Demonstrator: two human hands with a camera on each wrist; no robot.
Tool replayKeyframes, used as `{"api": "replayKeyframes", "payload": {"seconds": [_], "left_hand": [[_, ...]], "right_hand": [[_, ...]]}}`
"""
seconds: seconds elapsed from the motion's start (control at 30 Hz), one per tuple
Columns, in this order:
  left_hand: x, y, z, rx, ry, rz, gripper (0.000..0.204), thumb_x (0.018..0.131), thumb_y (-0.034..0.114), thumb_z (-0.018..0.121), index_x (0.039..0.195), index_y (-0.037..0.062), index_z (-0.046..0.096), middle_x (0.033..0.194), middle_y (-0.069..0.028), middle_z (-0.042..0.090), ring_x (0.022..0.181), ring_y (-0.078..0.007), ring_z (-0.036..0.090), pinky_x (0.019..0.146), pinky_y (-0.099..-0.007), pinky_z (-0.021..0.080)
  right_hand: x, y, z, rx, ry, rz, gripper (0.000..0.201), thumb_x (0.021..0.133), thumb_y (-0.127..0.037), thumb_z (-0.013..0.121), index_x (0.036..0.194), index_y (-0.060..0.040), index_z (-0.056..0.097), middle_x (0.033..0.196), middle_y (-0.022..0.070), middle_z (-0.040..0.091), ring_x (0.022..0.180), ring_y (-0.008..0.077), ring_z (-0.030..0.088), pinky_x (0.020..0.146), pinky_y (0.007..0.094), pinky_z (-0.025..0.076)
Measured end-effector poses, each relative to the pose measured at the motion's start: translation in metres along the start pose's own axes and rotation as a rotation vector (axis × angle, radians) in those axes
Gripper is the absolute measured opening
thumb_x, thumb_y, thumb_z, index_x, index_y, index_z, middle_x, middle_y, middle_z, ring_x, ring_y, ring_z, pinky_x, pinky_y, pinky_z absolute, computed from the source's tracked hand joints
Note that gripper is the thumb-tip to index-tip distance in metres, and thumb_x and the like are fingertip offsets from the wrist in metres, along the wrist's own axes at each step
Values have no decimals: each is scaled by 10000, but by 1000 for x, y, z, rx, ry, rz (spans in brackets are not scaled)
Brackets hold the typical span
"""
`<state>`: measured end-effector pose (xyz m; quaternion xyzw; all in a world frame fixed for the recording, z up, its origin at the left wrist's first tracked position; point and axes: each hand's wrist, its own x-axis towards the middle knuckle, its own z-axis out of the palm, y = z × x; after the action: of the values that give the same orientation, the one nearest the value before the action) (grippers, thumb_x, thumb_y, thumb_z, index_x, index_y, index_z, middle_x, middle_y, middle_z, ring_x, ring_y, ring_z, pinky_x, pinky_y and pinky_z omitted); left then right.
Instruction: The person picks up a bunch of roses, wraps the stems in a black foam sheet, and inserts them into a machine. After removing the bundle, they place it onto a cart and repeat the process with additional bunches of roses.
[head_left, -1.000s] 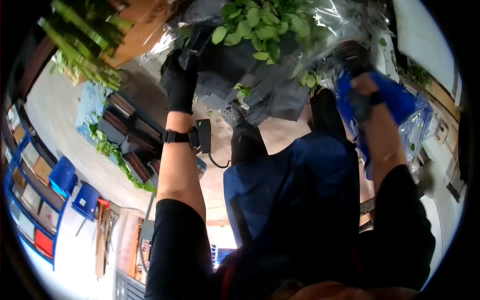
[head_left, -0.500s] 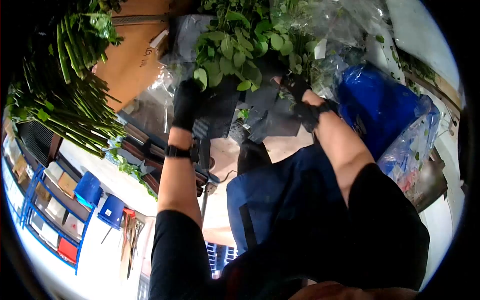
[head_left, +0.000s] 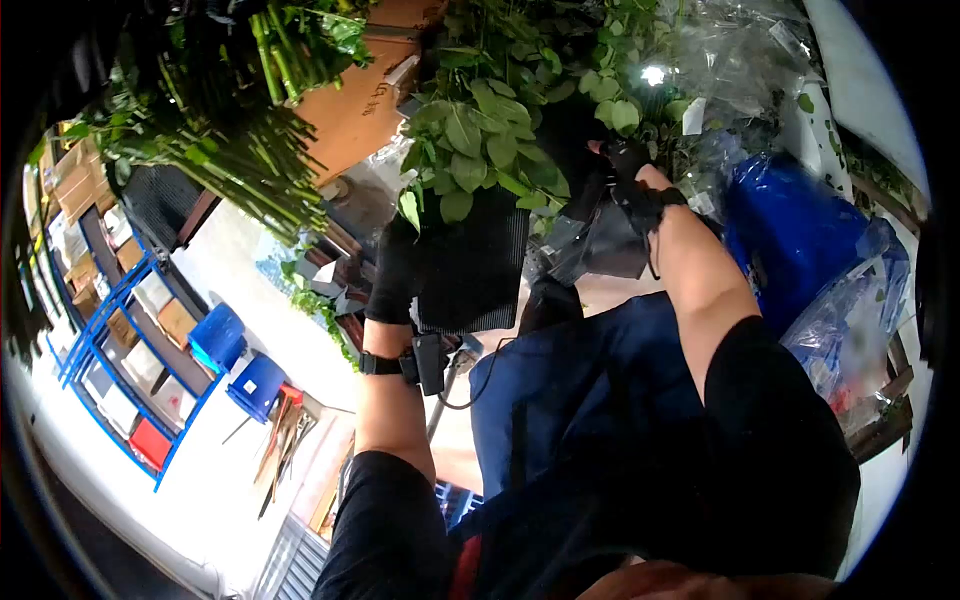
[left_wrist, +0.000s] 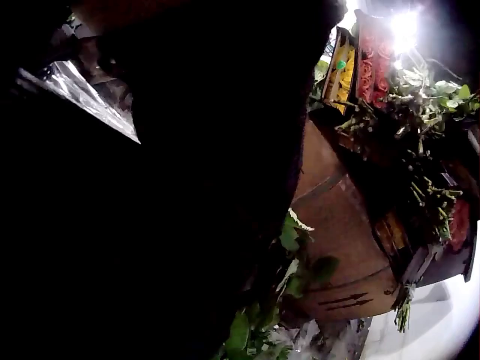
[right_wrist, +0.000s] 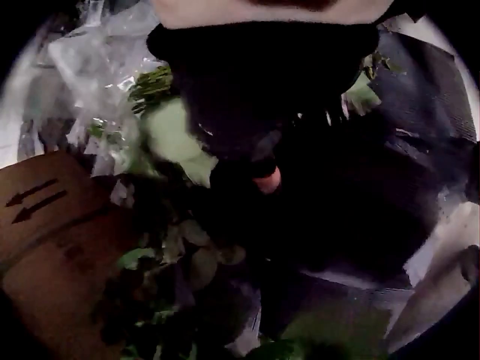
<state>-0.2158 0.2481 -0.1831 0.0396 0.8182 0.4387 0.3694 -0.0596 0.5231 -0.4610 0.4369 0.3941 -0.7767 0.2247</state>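
Note:
My left hand [head_left: 393, 268], in a black glove, grips the left edge of a black ribbed sheet [head_left: 470, 275]; leaves cover its fingers. Broad green leafy stems [head_left: 475, 135] spread over the top of this sheet. In the left wrist view a large dark shape hides the hand. My right hand [head_left: 628, 172], also gloved, is beside the stems over dark sheets [head_left: 610, 240]. One bare fingertip [right_wrist: 268, 181] pokes from its glove in the right wrist view. The dark surroundings there mean I cannot tell what it holds.
A cardboard box [head_left: 362, 115] lies behind the left hand, below a thick bundle of cut stems [head_left: 260, 150]. Clear plastic wrap [head_left: 735, 65] and a blue plastic bag [head_left: 790, 225] lie to the right. Red roses [left_wrist: 367, 71] show in the left wrist view.
My right hand has come in from the far right to beside the stems. The ribbed sheet now shows broadly next to my left hand. The head view has also shifted.

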Motion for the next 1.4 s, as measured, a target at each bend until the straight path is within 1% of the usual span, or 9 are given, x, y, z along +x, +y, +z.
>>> {"api": "replayKeyframes", "payload": {"seconds": [0.2, 0.43, 0.57, 0.87, 0.9, 1.03, 1.1, 1.23, 1.4], "left_hand": [[-46, 39, -6, 101, -4, 140, 368, 790, 41, 667, 1144, -3, 577, 1096, -89, 642, 1004, -175, 585, 876, -321, 458], [-84, 103, 66, -100, -96, 129, 342, 839, 186, 586, 1123, -3, 570, 972, -186, 643, 892, -361, 599, 807, -405, 478], [-107, 150, 122, 24, -32, 465, 307, 863, 160, 556, 1119, -8, 564, 1031, -190, 639, 939, -320, 612, 806, -373, 470], [-121, 222, 114, -232, -137, 319, 352, 904, 186, 588, 1215, 31, 538, 1023, -123, 639, 902, -238, 619, 801, -366, 476], [-108, 234, 96, 278, 71, 693, 386, 878, 245, 628, 1200, 46, 554, 1031, -169, 628, 908, -285, 617, 789, -384, 480], [-158, 375, 104, 1163, 377, 679, 841, 713, 410, 772, 1395, 101, 388, 1417, -283, 322, 1278, -452, 356, 1025, -477, 333], [-161, 412, 140, 670, 133, 1175, 876, 742, 351, 763, 1442, 97, 302, 1484, -243, 221, 1357, -391, 266, 1057, -464, 292], [-185, 463, 265, 27, -1026, 585, 695, 779, 165, 730, 1365, 5, 392, 1351, -126, 455, 1207, -205, 457, 1012, -339, 366], [-168, 483, 352, 87, -1038, 256, 509, 806, 147, 712, 1247, -10, 513, 1179, -68, 576, 1015, -157, 566, 862, -286, 468]], "right_hand": [[-125, -51, -76, -453, -278, -841, 209, 925, -142, 493, 1079, -55, 603, 1130, 103, 607, 1047, 237, 566, 927, 345, 428], [-360, -49, -30, 325, 228, -363, 274, 920, -226, 529, 1050, -5, 624, 1002, 125, 653, 908, 239, 621, 839, 337, 486], [-421, -85, 9, 231, 20, -648, 272, 855, -188, 595, 1028, 17, 638, 935, 114, 668, 822, 216, 637, 779, 312, 513], [-540, -136, -48, 282, 110, -710, 433, 831, -163, 612, 1215, 15, 521, 1021, 130, 653, 829, 253, 664, 667, 373, 570], [-560, -140, -55, 271, 129, -772, 422, 895, -203, 558, 1249, 17, 487, 1038, 146, 649, 840, 276, 667, 639, 398, 582], [-669, -178, -55, 546, 276, -904, 609, 629, -37, 759, 1201, -3, 553, 1080, 104, 632, 915, 230, 639, 739, 342, 551], [-650, -142, -108, 551, 120, -1066, 572, 722, -129, 729, 1238, 3, 519, 1110, 133, 626, 946, 261, 639, 741, 380, 554], [-627, -114, -148, 499, 157, -1396, 492, 884, -216, 574, 1290, 27, 438, 1043, 175, 643, 880, 339, 645, 742, 475, 543], [-577, -94, -189, 880, 422, -1060, 192, 821, -150, 632, 882, 31, 656, 874, 135, 671, 832, 247, 642, 801, 362, 520]]}}
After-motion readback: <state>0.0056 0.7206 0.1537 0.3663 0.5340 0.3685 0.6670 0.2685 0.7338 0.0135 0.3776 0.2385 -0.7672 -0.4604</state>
